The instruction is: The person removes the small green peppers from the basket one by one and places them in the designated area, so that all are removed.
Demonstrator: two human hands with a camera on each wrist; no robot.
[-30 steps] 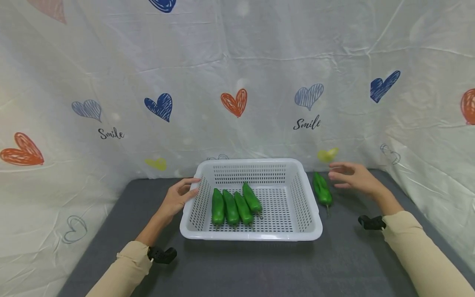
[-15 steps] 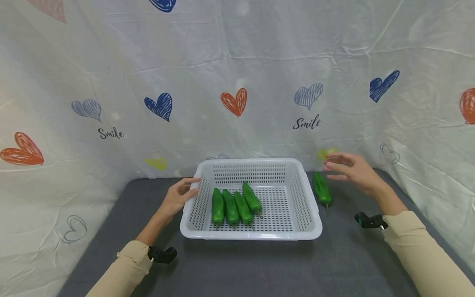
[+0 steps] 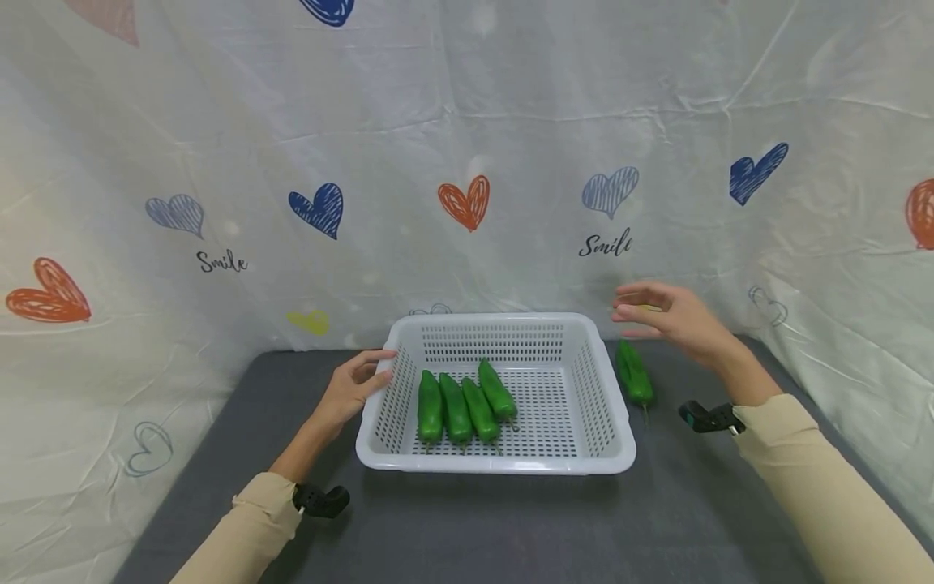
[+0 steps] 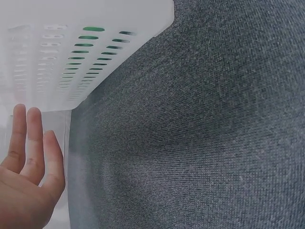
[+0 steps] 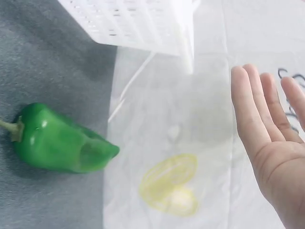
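Note:
In the head view, my left hand (image 3: 352, 389) is at the left rim of a white slotted plastic basket (image 3: 496, 464), its fingertips touching the rim. In the left wrist view, three of its fingers reach up almost straight beside the basket's outer wall; the thumb is hidden there. Several green peppers (image 3: 456, 410) lie inside, toward the left of the basket. Another green pepper (image 3: 635, 375) lies on the table just right of the basket, stem toward me. Raised above and behind that pepper is my right hand (image 3: 667, 318), fingers loosely extended, holding nothing.
A dark grey cloth (image 3: 467, 527) covers the table. Close behind it hangs a pale sheet (image 3: 525, 105) printed with hearts and words, and the basket stands near this sheet. Each wrist carries a black camera (image 3: 709, 417).
My right hand has moved up and to the left, from beside the loose pepper to above its far end. The left hand, basket and peppers have stayed in place.

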